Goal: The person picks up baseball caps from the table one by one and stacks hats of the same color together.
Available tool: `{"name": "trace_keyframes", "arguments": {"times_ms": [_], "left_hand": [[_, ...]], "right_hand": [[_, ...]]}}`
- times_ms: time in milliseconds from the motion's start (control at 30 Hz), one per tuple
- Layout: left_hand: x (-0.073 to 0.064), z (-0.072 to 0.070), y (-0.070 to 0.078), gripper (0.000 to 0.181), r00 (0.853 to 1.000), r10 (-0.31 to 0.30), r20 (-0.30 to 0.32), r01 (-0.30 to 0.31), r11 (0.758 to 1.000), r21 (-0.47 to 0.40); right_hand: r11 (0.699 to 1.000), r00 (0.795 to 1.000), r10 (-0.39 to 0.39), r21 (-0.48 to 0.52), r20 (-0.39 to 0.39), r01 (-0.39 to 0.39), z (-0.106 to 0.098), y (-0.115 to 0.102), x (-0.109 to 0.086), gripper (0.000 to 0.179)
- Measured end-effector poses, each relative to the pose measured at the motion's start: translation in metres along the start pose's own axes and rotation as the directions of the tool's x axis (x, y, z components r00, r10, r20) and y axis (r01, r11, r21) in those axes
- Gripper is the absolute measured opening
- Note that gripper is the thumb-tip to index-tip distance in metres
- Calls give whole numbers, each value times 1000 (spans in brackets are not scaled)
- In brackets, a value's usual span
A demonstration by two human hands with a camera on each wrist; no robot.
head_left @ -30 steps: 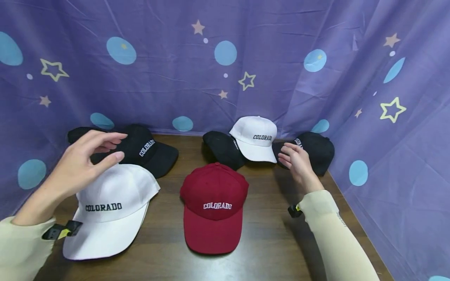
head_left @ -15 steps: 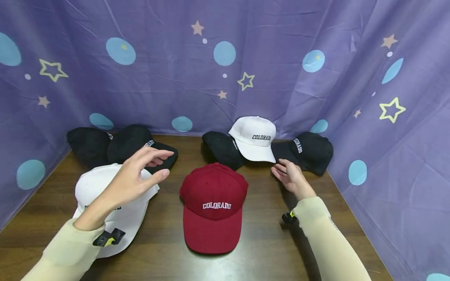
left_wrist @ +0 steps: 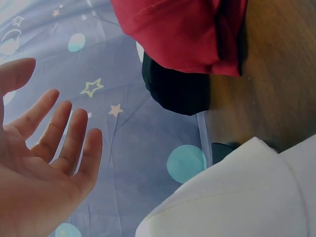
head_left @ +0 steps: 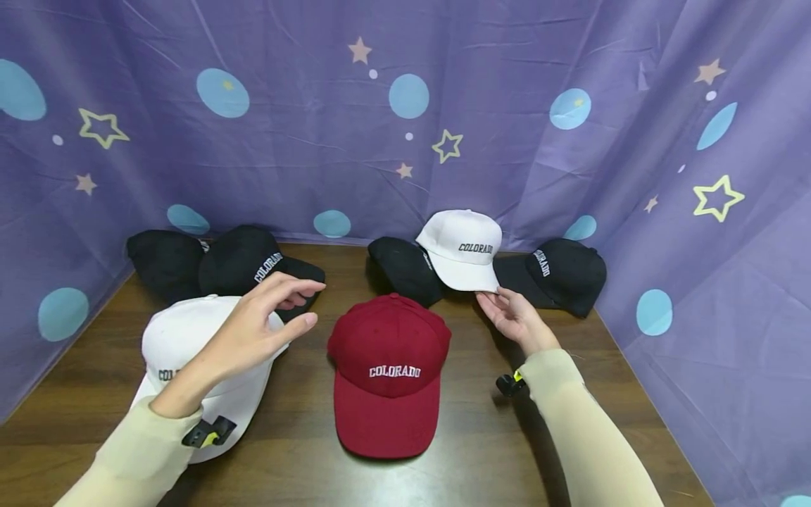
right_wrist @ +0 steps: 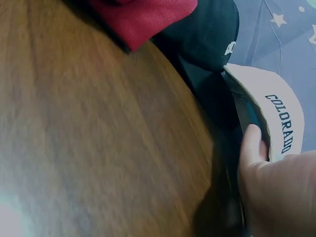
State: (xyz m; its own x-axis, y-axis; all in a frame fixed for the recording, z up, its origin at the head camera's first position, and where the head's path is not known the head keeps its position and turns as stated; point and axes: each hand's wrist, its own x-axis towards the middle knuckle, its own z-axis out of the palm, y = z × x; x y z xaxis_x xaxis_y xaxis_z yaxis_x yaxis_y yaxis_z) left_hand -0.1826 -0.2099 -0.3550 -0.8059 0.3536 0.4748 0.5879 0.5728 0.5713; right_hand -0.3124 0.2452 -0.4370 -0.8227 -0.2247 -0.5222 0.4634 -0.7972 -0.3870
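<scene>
At the back, a white cap point(head_left: 461, 243) leans over black ones, its front lettered COLORADO. My right hand point(head_left: 519, 322) pinches the corner of its brim; in the right wrist view the thumb point(right_wrist: 253, 140) lies against the brim's underside, and the other fingers are mostly hidden. My left hand point(head_left: 250, 334) hovers above the front-left white cap point(head_left: 180, 331), fingers spread and holding nothing; the left wrist view shows its palm bare. Between the hands a red cap point(head_left: 393, 345) rests on the wooden table point(head_left: 469, 436), brim toward me.
Two black caps, one lettered point(head_left: 237, 260) and one behind it point(head_left: 163, 264), lie at the back left. Another black cap point(head_left: 402, 266) sits left of the far white one, and one more point(head_left: 567, 271) on its right. A purple curtain point(head_left: 285, 162) borders the table.
My right hand has moved down and left from the right-hand black cap to the far white cap's brim. My left hand has moved right and down, away from the back-left black caps.
</scene>
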Motion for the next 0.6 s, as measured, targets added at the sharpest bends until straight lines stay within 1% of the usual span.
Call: {"name": "trace_keyframes", "arguments": {"times_ms": [67,133,200,267,367,467,600], "left_hand": [[-1,1,-2,42,1000,-8,4,8,1000,-2],[-2,2,-3,42,1000,-14,6,14,1000,-4],[-3,3,-4,42,1000,-16,8,16,1000,-5],[-4,3,-5,42,1000,-15,9,15,1000,-4],[-4,4,-7,41,1000,-14,6,14,1000,-1],[-3,4,-8,41,1000,-16,0,16,1000,-3],[-1,4,-10,40,1000,-23,-9,23,1000,-20]], "right_hand": [[999,1000,-3,32,-9,4,1,0,2,43],[999,1000,-16,32,-19,17,2,1,4,36],[999,999,-28,23,-18,29,3,2,5,39],[999,999,-40,5,-12,40,5,3,4,46],[999,999,-45,6,-4,45,8,3,-1,54],[999,999,-40,10,12,40,14,2,-9,45],[999,998,-47,9,41,47,26,2,-23,31]]}}
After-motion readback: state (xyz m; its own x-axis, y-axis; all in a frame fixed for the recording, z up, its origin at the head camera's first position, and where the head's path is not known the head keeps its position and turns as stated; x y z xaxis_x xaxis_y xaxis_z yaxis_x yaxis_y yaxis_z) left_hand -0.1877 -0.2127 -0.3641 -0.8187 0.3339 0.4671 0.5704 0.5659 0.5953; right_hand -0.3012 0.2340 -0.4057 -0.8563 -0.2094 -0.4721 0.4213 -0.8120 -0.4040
